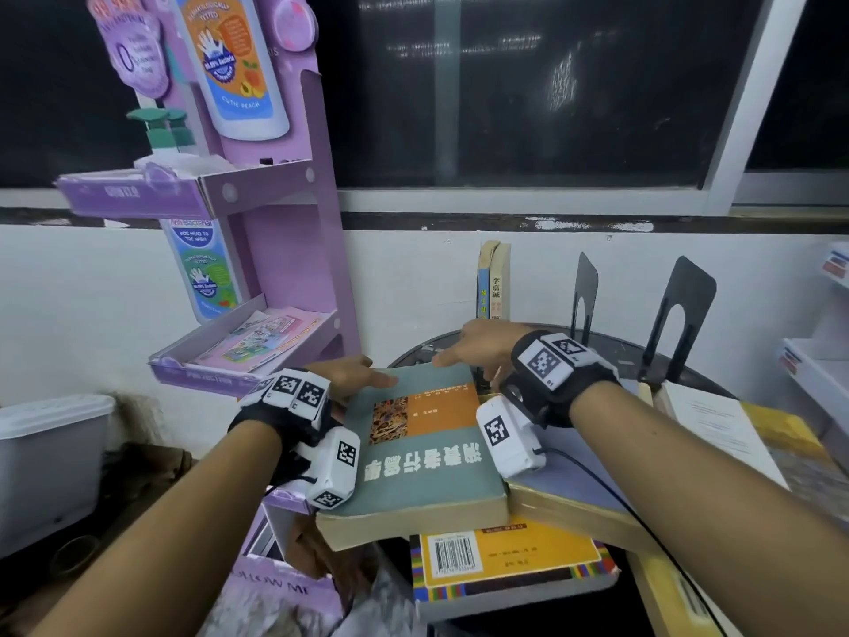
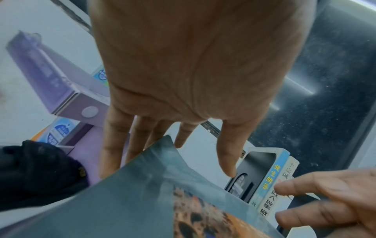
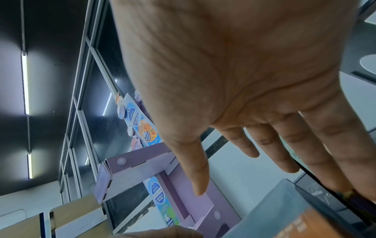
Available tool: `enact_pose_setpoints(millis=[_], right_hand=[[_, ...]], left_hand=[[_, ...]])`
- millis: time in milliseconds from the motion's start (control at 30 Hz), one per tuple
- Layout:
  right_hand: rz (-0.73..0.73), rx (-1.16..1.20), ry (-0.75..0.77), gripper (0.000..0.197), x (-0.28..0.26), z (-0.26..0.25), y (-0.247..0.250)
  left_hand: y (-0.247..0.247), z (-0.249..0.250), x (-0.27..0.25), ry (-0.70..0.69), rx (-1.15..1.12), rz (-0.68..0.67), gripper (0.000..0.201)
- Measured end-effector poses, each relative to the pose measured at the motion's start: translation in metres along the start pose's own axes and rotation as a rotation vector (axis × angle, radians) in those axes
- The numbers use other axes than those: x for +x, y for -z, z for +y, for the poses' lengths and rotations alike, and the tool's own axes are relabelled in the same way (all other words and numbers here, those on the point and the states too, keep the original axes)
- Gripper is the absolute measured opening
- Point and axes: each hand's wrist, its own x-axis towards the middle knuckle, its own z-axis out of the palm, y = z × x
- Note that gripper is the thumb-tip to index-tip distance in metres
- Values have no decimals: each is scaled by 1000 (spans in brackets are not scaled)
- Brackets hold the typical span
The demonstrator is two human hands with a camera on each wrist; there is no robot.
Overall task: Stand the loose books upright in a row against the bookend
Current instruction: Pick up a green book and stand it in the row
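Purple cardboard display stand (image 1: 280, 250) at the left, two trays: upper tray (image 1: 138, 195) with green-capped pump bottles (image 1: 165, 131), lower tray (image 1: 239, 356) with pink leaflets (image 1: 262, 335) lying flat. White lidded bin (image 1: 50, 452) on the floor beside it. Round dark worktop (image 1: 611, 356) crowded with flat books. Grey-green book (image 1: 422, 471) topmost and nearest, cover up, overhanging a yellow book (image 1: 510, 558) with a barcode. Two slim books (image 1: 494, 280) upright at the back against a black bookend (image 1: 584, 291); second black bookend (image 1: 680, 314) further right, nothing leaning on it. Left hand (image 1: 353, 370) at the grey-green book's far left corner, right hand (image 1: 478, 344) at its far right edge; fingers (image 2: 226, 154) straight and spread on both, seemingly touching rather than gripping, though the contact is blurred.
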Motion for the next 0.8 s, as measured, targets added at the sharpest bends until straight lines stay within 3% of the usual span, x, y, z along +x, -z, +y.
enact_pose_setpoints(millis=[100,267,467,600,667,733,800], right_hand=[[-21,-42,-1,65,0,-2,-7],[-39,-84,-15,65,1,-5,-13],[-71,-57,-29,67,5,-6,-15],[-78,-155,-11,46,5,-6,-14],[-93,-204,-10,49,5,-6,-14],[-112,-220,-21,54,7,-6,-15],[-113,-234,-31,43,8,-6,-15]], left_hand=[[-1,-9,0,22,-25,1,74],[-1,-14,-3,37,-14,-39,60],[0,-17,-3,15,1,-70,61],[-1,-19,-6,13,-37,-116,35],[0,-21,-9,29,-36,-137,47],[1,-28,-1,33,-33,-120,77],[2,-35,11,38,-46,-122,94]])
